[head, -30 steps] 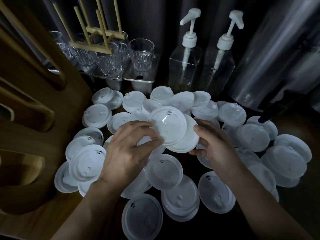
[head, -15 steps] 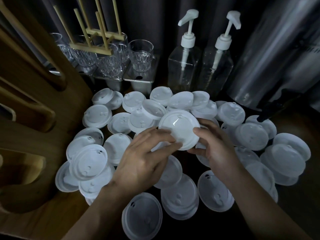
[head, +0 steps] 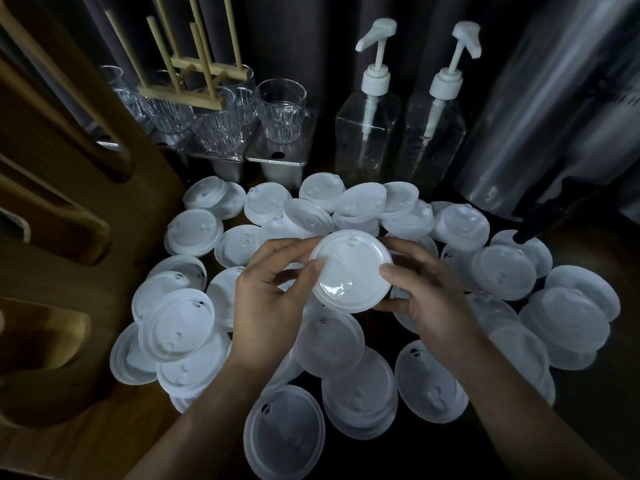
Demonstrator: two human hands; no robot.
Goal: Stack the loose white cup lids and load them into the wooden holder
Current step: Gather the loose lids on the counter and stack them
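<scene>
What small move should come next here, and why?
Probably the left hand lets go and fetches a nearby loose lid to nest with the held lid; both it and the right hand pinch that one's rim, while many lids lie unstacked.

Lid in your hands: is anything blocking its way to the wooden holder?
Nothing visible does. Left hand and right hand hold the lid up; only flat loose lids lie between it and the wooden holder at left.

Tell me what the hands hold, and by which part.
The white lid over the pile, by its rim: left hand on the left edge, right hand on the right.
</scene>
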